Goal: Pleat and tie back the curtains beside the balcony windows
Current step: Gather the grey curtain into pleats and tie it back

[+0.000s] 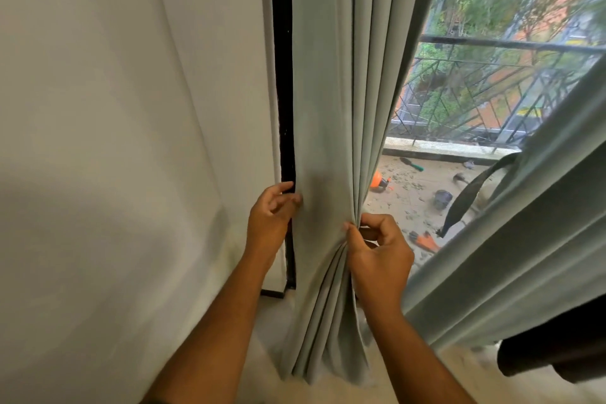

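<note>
Soft, limp curtain (328, 108): right hand (377, 252) pinches gathered folds; left hand (272, 213), at nine o'clock, pinches its free edge.

Curtain (328, 108): plain pale grey-green, centre of the frame.
Second curtain (511, 259): same pale grey-green, lower right.
Tie-back strap (472, 193): dark grey-green, right.
Window frame (282, 75): black, upper centre.
Wall (114, 108): white, left.
Balcony railing (492, 82): dark grey, diagonal-bar pattern, upper right.
Balcony floor (423, 187): sandy beige.

white wall (114, 108), balcony railing (492, 75), orange sprayer (380, 181)
</note>
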